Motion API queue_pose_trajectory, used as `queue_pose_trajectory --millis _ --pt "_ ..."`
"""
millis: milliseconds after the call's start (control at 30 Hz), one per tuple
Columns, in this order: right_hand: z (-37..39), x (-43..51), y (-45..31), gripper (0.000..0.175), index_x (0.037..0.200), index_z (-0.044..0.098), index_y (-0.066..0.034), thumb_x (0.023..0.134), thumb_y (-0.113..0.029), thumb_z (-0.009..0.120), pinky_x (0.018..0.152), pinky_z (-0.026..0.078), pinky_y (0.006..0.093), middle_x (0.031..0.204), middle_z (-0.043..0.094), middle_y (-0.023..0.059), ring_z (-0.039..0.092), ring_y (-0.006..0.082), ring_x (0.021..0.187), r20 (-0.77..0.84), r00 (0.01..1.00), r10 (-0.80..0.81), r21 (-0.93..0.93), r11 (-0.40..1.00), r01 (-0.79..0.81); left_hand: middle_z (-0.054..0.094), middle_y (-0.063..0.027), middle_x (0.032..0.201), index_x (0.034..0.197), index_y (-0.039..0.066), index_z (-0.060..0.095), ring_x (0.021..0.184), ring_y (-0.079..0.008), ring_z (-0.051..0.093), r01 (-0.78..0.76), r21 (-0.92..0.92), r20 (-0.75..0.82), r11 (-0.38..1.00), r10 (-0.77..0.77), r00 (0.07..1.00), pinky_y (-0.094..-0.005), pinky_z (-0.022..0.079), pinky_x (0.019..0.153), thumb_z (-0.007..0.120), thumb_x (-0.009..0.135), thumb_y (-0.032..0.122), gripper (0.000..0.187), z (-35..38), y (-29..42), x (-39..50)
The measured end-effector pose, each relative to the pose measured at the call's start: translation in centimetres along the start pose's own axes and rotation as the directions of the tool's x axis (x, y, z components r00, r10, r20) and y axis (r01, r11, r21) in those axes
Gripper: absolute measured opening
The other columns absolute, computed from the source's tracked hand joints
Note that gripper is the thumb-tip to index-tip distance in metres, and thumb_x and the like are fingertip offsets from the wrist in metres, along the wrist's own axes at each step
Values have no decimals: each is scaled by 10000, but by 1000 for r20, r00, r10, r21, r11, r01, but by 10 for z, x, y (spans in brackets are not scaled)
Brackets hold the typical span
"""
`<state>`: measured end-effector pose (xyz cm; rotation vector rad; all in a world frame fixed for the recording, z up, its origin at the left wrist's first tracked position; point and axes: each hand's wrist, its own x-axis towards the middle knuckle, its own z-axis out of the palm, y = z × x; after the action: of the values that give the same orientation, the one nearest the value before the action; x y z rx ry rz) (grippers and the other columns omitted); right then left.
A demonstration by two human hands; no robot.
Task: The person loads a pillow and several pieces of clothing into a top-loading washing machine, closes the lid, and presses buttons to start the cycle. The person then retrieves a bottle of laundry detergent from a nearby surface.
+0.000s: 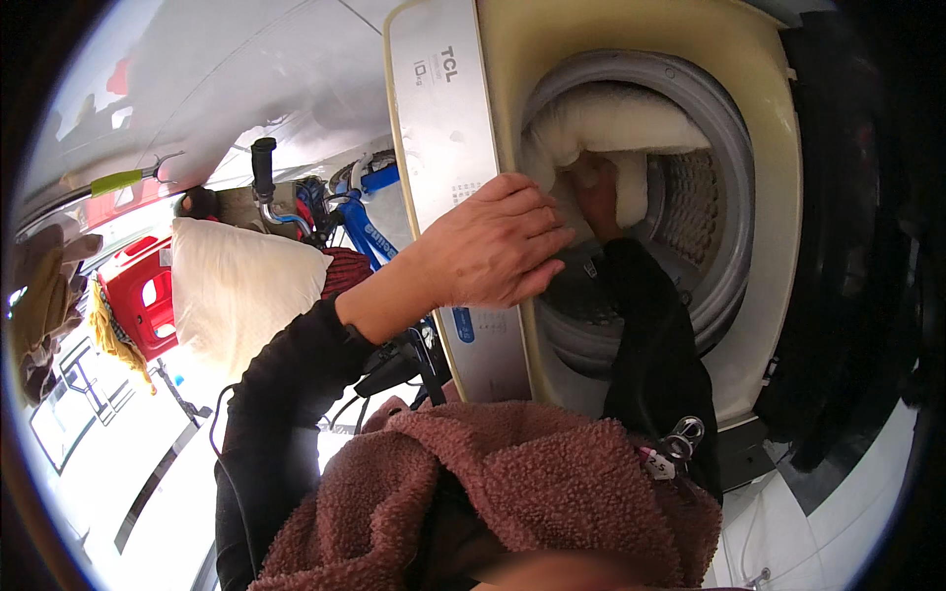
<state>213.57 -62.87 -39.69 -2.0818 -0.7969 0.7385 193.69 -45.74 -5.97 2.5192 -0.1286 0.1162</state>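
Note:
A top-loading TCL washing machine (pixel 650 26) stands before me with its drum uncovered. Inside the drum (pixel 684 207) is a bulky cream-white padded item (pixel 621 118), perhaps a pillow, pushed up against the far wall. My right hand (pixel 597 190) reaches down into the drum, its fingers curled into a fold of this item; the fingertips are partly hidden. Over the inner edge of the silver control panel (pixel 454 111) lies my left hand (pixel 506 240), back upward, fingers loosely bent and slightly apart, with nothing seen in it. Whether its palm bears on the panel is hidden.
Left of the machine are a blue bicycle (pixel 362 229) with its handlebar grip (pixel 263 159), a cream pillow (pixel 244 288) and a red plastic stool or chair (pixel 137 295). Garments (pixel 52 295) hang at the far left. A dark panel (pixel 835 221) borders the machine's right side.

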Motion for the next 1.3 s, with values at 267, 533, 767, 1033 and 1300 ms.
queue_pose_trajectory --millis 267,533,767,1033,1300 --pt "10 1 27 1096 1529 255 -34 722 -525 811 947 460 521 1320 480 271 481 399 1196 -154 924 351 -600 709 -370 661 -73 1079 1090 70 679 1084 -241 601 -2 -3 -29 1000 2 1000 -398 409 1034 678 830 203 292 3 -4 2" --pt "-13 26 20 405 1178 616 25 862 -218 687 843 527 380 1073 654 221 639 332 935 456 839 296 -693 710 126 663 -63 1046 1076 90 688 1049 -241 603 -27 -20 -60 999 26 998 -388 418 1008 674 831 185 263 2 -5 0" --pt "-141 -12 -82 451 1130 649 55 846 -293 698 846 526 402 1111 669 240 660 350 1009 511 572 642 -777 630 -13 674 -63 991 1027 79 708 1022 -243 604 -44 -4 -93 999 43 995 -382 425 994 665 829 176 224 3 -4 -2" --pt "-151 -4 -48 520 1164 659 31 858 -386 712 893 509 404 1148 658 242 644 355 1035 340 927 160 -637 764 102 676 -53 944 981 77 716 989 -236 607 -82 28 -109 996 85 990 -378 440 969 653 820 183 203 6 -5 -3" --pt "-170 -4 -145 393 1163 672 -32 895 -319 680 871 524 389 1090 695 193 678 328 989 250 968 -11 -535 832 147 650 -93 1132 1026 78 698 1179 -277 542 -107 163 -211 981 141 967 -419 409 1035 653 821 184 235 4 1 -9"
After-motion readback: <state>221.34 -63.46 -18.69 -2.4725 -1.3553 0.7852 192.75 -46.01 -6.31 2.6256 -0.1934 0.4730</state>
